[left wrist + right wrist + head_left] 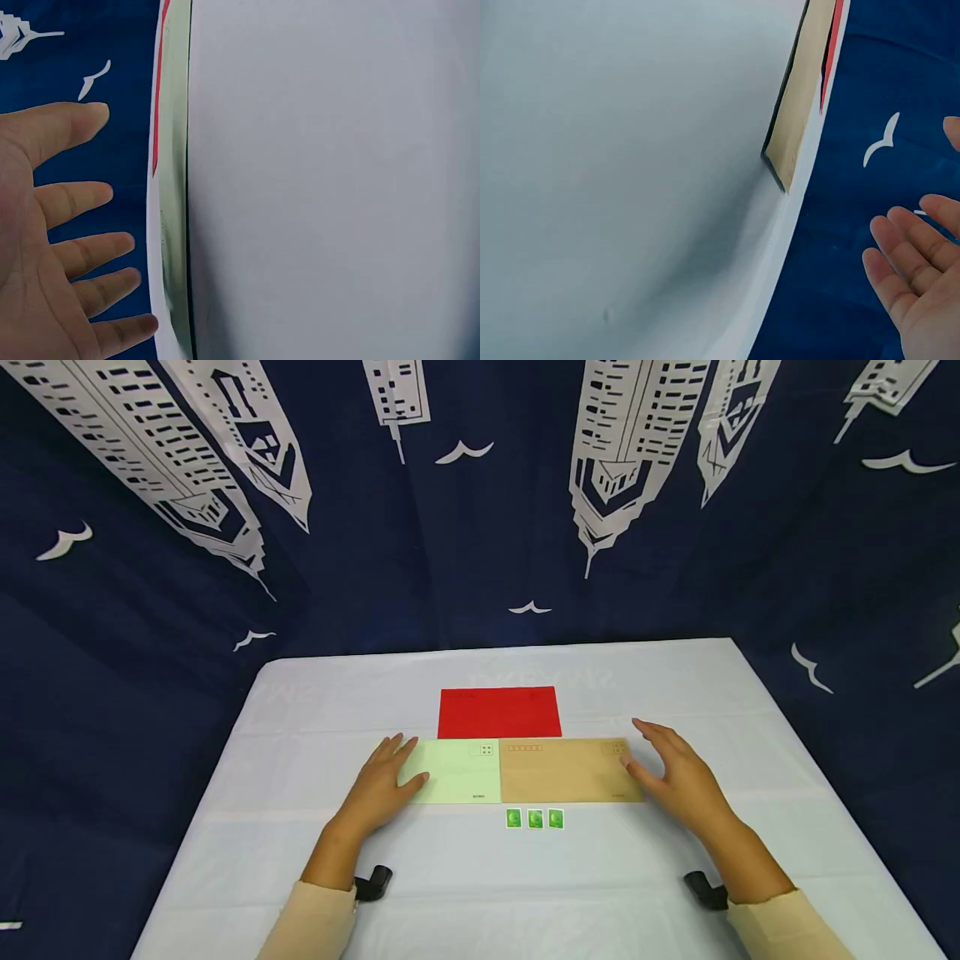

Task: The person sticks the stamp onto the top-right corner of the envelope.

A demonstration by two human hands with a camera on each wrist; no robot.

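Observation:
In the head view my left hand (pixel 384 787) is over the left end of a pale green envelope (pixel 457 772), fingers spread. My right hand (pixel 681 781) hovers by the right end of a brown envelope (pixel 566 772), thumb near its printed corner. The two envelopes lie side by side, and a red envelope (pixel 498 712) lies just behind them. Both wrist views show relaxed, parted fingers with nothing held: the left hand (pixel 52 247) and the right hand (pixel 922 277). The brown envelope (pixel 801 97) appears edge-on in the right wrist view.
Three small green stamps, a left one (pixel 513 818), a middle one (pixel 535 819) and a right one (pixel 556 819), lie in a row before the brown envelope. A white cloth (pixel 525 893) covers the table. Dark blue printed fabric (pixel 480 527) hangs behind.

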